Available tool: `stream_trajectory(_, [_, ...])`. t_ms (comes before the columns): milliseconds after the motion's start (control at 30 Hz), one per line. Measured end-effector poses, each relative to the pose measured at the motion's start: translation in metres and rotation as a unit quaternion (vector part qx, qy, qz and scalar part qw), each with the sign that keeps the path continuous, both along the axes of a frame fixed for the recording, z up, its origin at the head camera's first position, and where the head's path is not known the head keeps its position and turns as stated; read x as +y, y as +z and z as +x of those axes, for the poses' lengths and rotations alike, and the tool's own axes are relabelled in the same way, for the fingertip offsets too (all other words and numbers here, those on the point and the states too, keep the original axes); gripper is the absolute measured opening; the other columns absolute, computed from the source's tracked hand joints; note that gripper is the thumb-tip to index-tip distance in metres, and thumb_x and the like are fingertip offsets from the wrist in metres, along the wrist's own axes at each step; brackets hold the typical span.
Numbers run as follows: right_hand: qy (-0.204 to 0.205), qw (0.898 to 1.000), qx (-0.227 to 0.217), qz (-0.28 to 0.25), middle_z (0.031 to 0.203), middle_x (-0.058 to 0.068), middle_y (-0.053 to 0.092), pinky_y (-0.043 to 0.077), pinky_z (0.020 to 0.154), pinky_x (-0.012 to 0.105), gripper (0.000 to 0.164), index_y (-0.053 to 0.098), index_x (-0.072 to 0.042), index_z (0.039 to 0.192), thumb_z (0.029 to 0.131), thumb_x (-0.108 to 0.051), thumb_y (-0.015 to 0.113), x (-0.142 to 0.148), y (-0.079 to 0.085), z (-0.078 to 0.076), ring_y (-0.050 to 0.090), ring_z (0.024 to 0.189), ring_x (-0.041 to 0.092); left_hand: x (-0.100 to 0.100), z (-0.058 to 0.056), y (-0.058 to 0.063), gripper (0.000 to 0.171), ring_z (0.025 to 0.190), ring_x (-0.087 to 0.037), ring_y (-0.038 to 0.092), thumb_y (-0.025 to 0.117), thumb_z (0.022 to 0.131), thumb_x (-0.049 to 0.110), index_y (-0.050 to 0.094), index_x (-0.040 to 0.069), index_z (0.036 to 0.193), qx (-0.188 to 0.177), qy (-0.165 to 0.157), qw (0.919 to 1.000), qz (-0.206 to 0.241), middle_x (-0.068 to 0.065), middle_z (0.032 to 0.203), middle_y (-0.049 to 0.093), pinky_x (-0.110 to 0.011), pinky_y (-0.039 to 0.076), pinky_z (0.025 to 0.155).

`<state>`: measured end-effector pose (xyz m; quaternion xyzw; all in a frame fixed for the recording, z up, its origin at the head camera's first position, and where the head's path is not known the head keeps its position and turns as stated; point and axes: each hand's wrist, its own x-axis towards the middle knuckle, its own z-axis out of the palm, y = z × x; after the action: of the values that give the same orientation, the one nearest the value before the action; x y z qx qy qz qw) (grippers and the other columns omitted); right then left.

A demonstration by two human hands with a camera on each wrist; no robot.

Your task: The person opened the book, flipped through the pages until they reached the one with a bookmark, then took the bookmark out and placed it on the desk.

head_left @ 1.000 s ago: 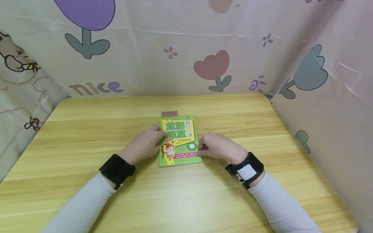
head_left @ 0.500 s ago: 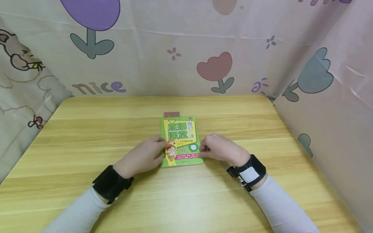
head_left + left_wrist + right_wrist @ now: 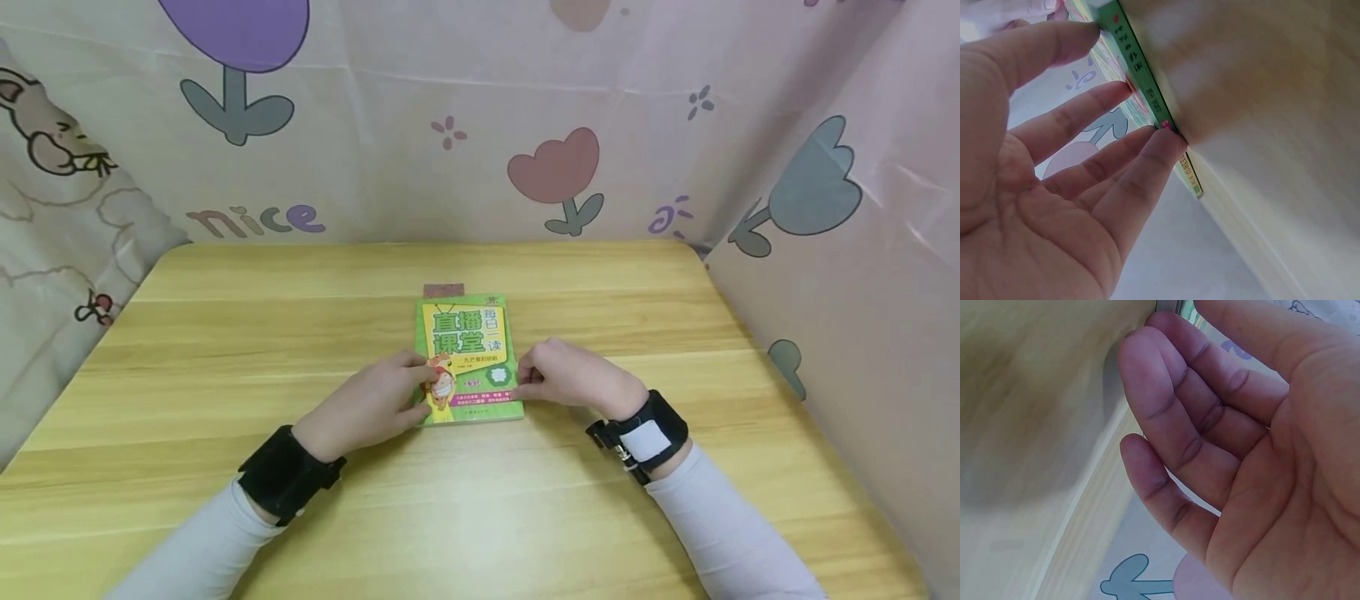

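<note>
Pale cloth backdrop (image 3: 390,167), printed with pastel flowers. Yellow wood-grain table (image 3: 262,333) below it. Green-and-yellow paperback book (image 3: 468,362) lay flat near mid-table; small reddish-brown rectangular piece (image 3: 444,290) showed at its far edge. Left hand (image 3: 363,408): fingers spread, tips touching spine and cover. Right hand (image 3: 573,379): fingers bent at the book's right edge; could not tell whether it pinched.

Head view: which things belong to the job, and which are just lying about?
Belong to the job:
green, yellow-panelled paper book
left hand touching its left edge
right hand at its right edge

Apparently just there:
flat reddish-brown rectangle beyond the book, material unclear
yellow wood-grain table
pale printed cloth backdrop
</note>
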<state>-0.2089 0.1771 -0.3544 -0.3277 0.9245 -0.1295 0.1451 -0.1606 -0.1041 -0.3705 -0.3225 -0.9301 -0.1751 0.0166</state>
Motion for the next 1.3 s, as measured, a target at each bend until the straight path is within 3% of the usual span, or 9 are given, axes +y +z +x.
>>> stream_trajectory(467, [-0.021,0.999,0.016,-0.029,0.067,-0.008,0.058,0.040,0.051,0.022,0.012,0.070,-0.020,0.086,0.088,-0.032,0.069,0.006,-0.003,-0.014,0.047,0.055,0.006,0.002,0.004,0.002,0.036,0.087,-0.014,0.051,0.075,0.081,0.026,0.070,0.010,0.113,-0.008,0.001,1.0000,0.002,-0.008,0.115,0.056,-0.026,0.048,0.077])
stream_trajectory(667, [-0.030,0.998,0.033,-0.049,0.063,-0.004,0.053,0.036,0.049,0.022,0.013,0.064,-0.018,0.083,0.091,-0.028,0.067,0.010,-0.006,-0.020,0.043,0.053,0.007,0.004,0.004,0.000,0.038,0.090,-0.014,0.051,0.075,0.082,0.027,0.069,0.011,0.115,-0.014,-0.008,0.9998,0.008,-0.008,0.119,0.055,-0.027,0.048,0.079])
stream_trajectory(1300, [-0.039,0.997,0.017,-0.071,0.062,-0.002,0.051,0.035,0.047,0.022,0.015,0.062,-0.017,0.083,0.093,-0.028,0.064,0.015,-0.013,-0.024,0.044,0.051,0.008,0.009,0.004,-0.004,0.038,0.099,-0.015,0.053,0.073,0.083,0.026,0.068,0.011,0.118,-0.009,-0.019,0.9998,0.003,-0.010,0.123,0.056,-0.031,0.048,0.086])
